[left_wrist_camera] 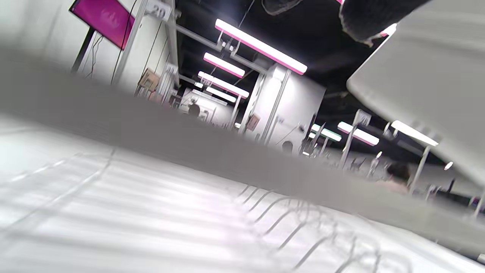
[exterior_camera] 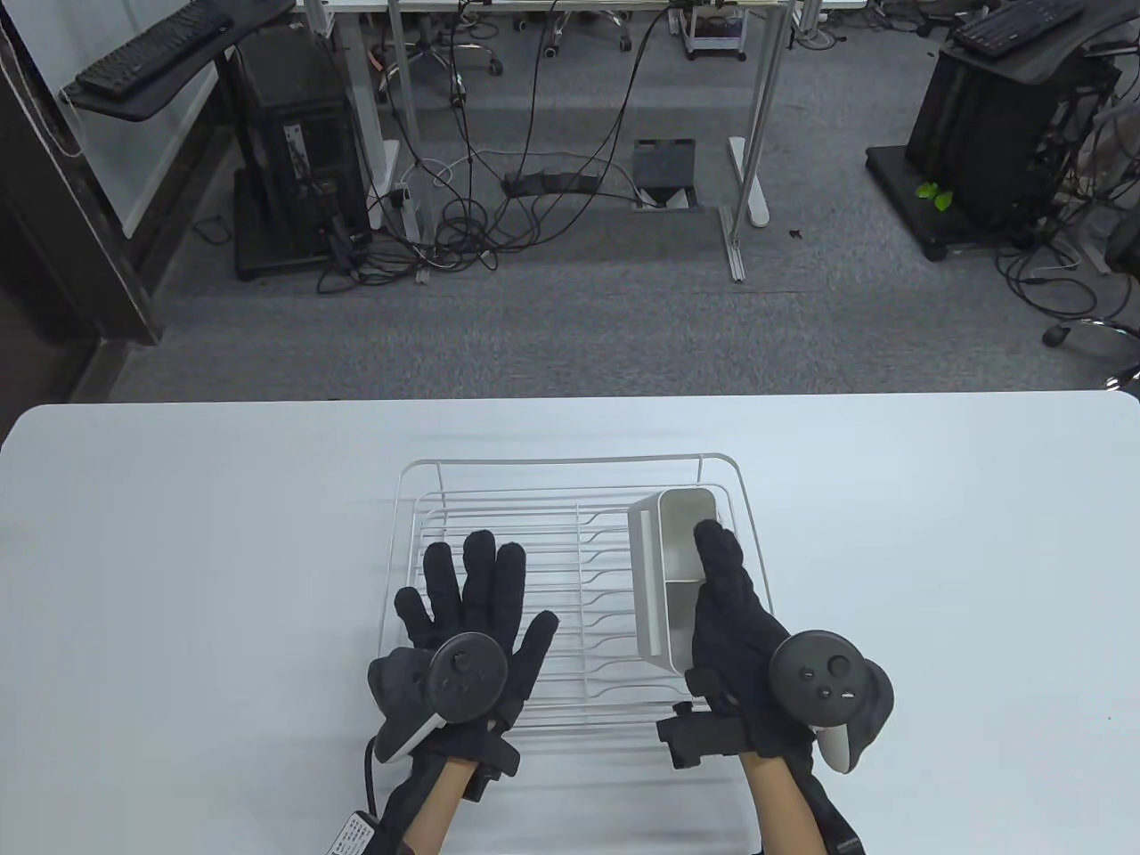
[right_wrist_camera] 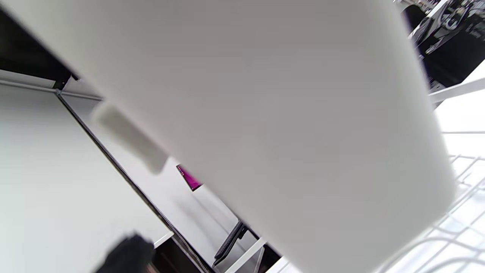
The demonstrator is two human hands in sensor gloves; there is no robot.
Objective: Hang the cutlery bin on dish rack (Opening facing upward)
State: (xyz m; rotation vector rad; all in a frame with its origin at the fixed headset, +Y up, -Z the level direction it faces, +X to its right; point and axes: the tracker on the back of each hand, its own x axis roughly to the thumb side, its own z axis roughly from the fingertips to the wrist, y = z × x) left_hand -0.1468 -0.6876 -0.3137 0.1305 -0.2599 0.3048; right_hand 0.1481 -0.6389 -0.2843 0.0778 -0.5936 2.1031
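Note:
A white wire dish rack (exterior_camera: 419, 485) sits mid-table. The white cutlery bin (exterior_camera: 655, 570) is at the rack's right side, opening facing up, with a divider inside. My right hand (exterior_camera: 726, 588) grips the bin, fingers reaching over its right wall into the opening. The bin fills the right wrist view (right_wrist_camera: 265, 113) and shows at the right of the left wrist view (left_wrist_camera: 428, 83). My left hand (exterior_camera: 476, 592) rests flat on the rack's left half, fingers spread, holding nothing. The rack wires show in the left wrist view (left_wrist_camera: 288, 227).
The white table (exterior_camera: 178, 552) reaches to either side of the rack. Beyond its far edge lies grey floor with cables, desks and computer towers.

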